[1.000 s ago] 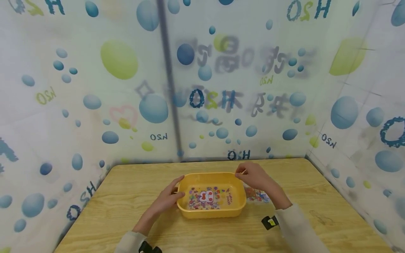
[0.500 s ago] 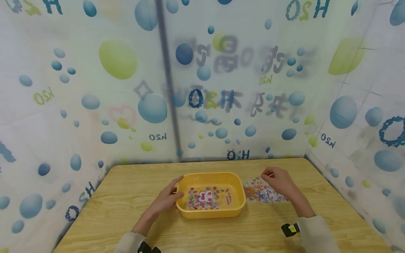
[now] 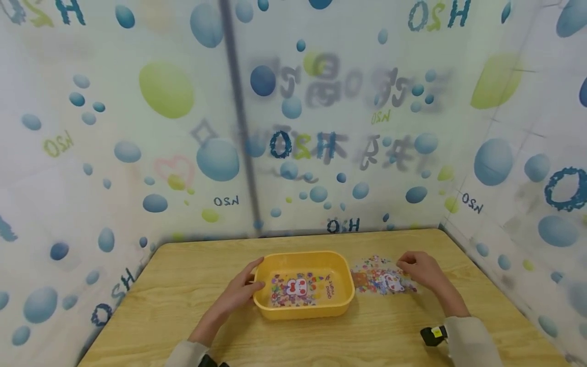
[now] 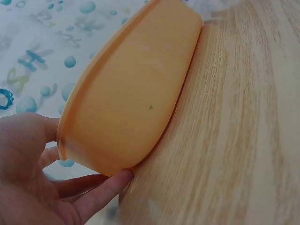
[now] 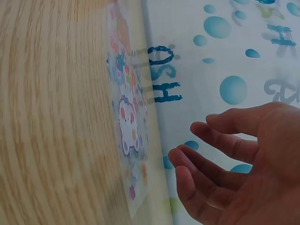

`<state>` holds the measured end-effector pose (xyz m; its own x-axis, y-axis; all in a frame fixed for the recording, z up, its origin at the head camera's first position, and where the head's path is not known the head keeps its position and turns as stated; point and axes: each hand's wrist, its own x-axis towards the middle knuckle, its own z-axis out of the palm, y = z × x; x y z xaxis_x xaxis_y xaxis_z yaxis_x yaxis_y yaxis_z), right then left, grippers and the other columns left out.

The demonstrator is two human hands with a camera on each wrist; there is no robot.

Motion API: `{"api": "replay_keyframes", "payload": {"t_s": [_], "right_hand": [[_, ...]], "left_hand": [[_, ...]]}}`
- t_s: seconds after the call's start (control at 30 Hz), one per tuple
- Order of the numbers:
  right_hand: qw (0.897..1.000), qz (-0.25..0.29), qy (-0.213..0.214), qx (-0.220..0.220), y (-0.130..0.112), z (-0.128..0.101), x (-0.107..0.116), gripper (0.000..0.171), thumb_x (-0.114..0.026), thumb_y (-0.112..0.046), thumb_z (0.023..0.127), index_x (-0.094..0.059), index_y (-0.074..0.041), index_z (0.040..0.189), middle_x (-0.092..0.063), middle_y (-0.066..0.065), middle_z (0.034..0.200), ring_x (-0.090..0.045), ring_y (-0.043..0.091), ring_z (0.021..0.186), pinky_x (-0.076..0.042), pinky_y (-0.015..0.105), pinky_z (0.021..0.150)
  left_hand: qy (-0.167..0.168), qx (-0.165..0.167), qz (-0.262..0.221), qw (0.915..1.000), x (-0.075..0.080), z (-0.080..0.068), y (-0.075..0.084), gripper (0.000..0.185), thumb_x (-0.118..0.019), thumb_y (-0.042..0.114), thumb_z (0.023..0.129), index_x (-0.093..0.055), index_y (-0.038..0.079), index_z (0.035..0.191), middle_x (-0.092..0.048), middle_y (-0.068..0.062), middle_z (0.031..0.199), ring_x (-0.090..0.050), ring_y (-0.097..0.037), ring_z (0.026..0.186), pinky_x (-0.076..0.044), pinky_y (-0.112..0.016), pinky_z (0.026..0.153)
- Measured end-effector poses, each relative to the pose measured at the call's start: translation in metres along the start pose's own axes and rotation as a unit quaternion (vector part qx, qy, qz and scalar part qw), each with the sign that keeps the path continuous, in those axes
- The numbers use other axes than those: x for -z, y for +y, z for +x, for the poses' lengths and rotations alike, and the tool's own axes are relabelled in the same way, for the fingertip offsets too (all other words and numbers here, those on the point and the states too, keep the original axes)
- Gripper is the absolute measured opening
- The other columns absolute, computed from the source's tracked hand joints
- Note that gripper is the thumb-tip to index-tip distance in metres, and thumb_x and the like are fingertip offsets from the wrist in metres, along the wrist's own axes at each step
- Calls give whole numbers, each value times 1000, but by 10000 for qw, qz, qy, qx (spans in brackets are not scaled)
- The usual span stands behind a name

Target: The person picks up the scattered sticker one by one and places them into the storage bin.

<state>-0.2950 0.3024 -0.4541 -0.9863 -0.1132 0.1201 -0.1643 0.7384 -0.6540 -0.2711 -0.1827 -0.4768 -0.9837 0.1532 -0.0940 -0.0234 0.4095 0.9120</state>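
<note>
- Right hand [image 3: 424,270] has moved rightward, thumb and index nearly meeting, other fingers loosely bent
- Left hand [image 3: 238,291] grips yellow tray [image 3: 308,312], lower centre
- Printed sheet [image 3: 381,279] lies lower right, beside tray

Left hand [image 3: 238,291] grips; right hand [image 3: 423,269] curls loosely.

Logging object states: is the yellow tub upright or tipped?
Upright: the yellow tub rests base-down on the table, open top facing up.

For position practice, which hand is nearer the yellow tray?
The left hand, holding the tray by its left end; the right hand is apart, beyond the right end.
</note>
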Motion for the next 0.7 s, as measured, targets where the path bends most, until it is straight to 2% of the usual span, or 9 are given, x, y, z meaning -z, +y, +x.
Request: {"api": "replay_keyframes", "payload": {"t_s": [0.13, 0.23, 0.37, 0.57, 0.7], "right_hand": [[9997, -190, 67, -146, 4, -2, 2, 25, -62, -17, 102, -72, 4, 109, -73, 15, 96, -62, 19, 80, -52, 33, 67], [9992, -349, 48, -164, 6, -2, 3, 24, -64, -15, 99, -71, 5, 109, -73, 17, 101, -66, 25, 88, -56, 41, 73], [9984, -506, -120, -228, 8, 0, 4, 23, -67, -15, 96, -70, 4, 109, -70, 24, 108, -66, 35, 97, -57, 50, 79], [9963, -698, -410, -276, 13, 2, 3, 28, -72, -14, 93, -68, 6, 113, -64, 34, 118, -62, 46, 106, -56, 56, 83], [9950, -776, -602, -188, 18, 4, -1, 36, -76, -13, 89, -68, 7, 117, -65, 31, 114, -62, 40, 101, -55, 54, 82]], "left_hand": [[-21, -28, 8, 10000, -1, 0, 0, 62, -60, 19, 103, -38, 28, 160, -55, -26, 142, -65, -27, 109, -62, -41, 85], [19, -16, 41, 10000, -2, 1, 0, 62, -60, 19, 103, -38, 28, 160, -57, -25, 140, -64, -26, 106, -62, -40, 83], [60, -23, 34, 10000, 0, 0, 0, 62, -60, 18, 103, -38, 27, 161, -58, -25, 137, -64, -26, 104, -62, -40, 81], [22, -12, 9, 10000, 0, 0, -1, 62, -60, 18, 104, -38, 28, 161, -56, -26, 140, -65, -26, 107, -62, -40, 83], [23, 0, 3, 10000, 0, 0, -1, 62, -60, 19, 103, -38, 28, 160, -56, -26, 142, -65, -27, 109, -62, -40, 84]]}}
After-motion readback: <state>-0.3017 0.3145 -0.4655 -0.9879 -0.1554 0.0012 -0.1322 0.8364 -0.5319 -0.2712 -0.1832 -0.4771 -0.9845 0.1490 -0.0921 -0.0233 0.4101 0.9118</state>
